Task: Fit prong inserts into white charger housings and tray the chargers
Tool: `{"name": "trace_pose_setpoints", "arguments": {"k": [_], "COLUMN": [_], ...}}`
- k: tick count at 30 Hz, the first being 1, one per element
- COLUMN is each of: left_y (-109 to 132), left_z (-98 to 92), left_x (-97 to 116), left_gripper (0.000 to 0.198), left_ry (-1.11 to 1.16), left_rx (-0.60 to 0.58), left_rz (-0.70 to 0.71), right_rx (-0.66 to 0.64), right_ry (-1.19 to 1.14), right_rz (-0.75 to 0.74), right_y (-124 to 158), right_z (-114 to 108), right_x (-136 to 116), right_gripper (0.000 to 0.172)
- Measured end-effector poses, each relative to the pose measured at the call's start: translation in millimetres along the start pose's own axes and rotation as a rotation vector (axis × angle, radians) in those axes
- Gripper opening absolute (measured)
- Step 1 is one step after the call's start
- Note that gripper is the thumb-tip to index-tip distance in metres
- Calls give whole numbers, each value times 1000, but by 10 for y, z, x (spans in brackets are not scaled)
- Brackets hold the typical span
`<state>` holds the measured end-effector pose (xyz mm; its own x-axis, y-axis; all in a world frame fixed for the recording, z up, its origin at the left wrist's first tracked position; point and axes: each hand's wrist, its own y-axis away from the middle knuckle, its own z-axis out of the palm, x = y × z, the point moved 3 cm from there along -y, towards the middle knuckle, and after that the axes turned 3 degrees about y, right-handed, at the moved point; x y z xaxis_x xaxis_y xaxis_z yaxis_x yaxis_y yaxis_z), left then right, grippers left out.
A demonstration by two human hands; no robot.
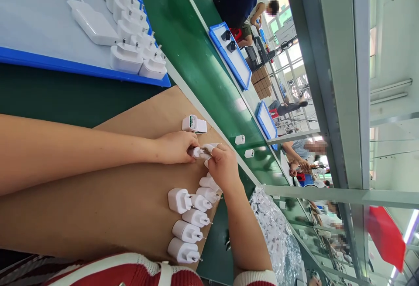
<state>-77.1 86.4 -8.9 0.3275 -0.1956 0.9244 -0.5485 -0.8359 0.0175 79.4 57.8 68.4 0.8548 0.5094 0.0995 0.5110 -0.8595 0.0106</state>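
My left hand (178,147) is closed, with thumb and fingers pinching a small white plug charger (197,152). My right hand (225,166) meets it from the other side, fingers curled against the charger's prong end; they partly hide it. Just beyond my left hand lies a white charger housing (189,123) with an open end showing green inside. Nearer my body, several white plug chargers (187,231) lie in rows on the brown cardboard (131,203), metal prongs pointing right. More of them are partly covered by my right hand.
A blue-rimmed tray (81,69) at the upper left holds several white plug chargers (126,57). Two white pieces (240,139) lie on the green conveyor belt (183,37). Clear plastic bags (275,229) lie at right. Blue trays (231,55) and other people are beyond.
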Motion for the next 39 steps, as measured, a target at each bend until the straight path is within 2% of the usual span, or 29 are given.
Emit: {"name": "trace_pose_setpoints", "arguments": {"k": [2,4,10,13,15,18,20,23,25,27,28,29,31,32,33,34,35,37,39], "left_y": [-3,-5,-6,8,51,209,375,643,757,748,684,585,336,215,104,6,-71,-140,-110], "left_z": [0,2,3,-15,1,84,158,251,264,199,126,25,-234,-362,-469,-547,-597,-629,-590], "left_x": [1,2,-8,25,60,125,172,209,206,210,226,253,328,359,373,364,335,254,197], "left_gripper": [17,16,23,31,37,48,47,52,68,79,77,72,70,75,82,87,86,72,59], "left_ry": [-15,-20,-31,-56,-22,18,6,-7,-17,-46,-69,-108,-257,-354,-448,-511,-532,-464,-387], "left_rx": [-2,2,20,-8,-86,-201,-240,-320,-409,-444,-389,-277,66,227,329,354,321,222,215], "left_rz": [-11,-15,26,41,28,34,80,105,43,-33,-50,-39,24,37,21,-24,-88,-182,-183], "right_rx": [1,8,-35,-1,135,421,502,496,443,339,280,228,179,189,218,255,292,340,354], "right_ry": [44,91,104,24,-59,-221,-324,-399,-338,-211,-150,-107,-91,-113,-143,-175,-212,-281,-355], "right_rz": [-43,-26,176,229,272,374,446,606,741,879,955,1021,1091,1095,1088,1078,1069,1050,1001], "right_y": [-2,-9,-51,62,282,822,1227,1793,2134,2440,2578,2699,2868,2915,2941,2951,2950,2921,2843], "right_z": [11,23,41,-30,-130,-256,-228,-9,201,415,513,599,724,763,785,794,793,771,728], "right_x": [1,-10,-102,-84,-25,117,240,487,681,862,940,1006,1099,1131,1157,1180,1201,1228,1206], "right_gripper": [25,23,18,18,22,28,34,39,45,53,55,57,56,54,53,52,51,45,37]}}
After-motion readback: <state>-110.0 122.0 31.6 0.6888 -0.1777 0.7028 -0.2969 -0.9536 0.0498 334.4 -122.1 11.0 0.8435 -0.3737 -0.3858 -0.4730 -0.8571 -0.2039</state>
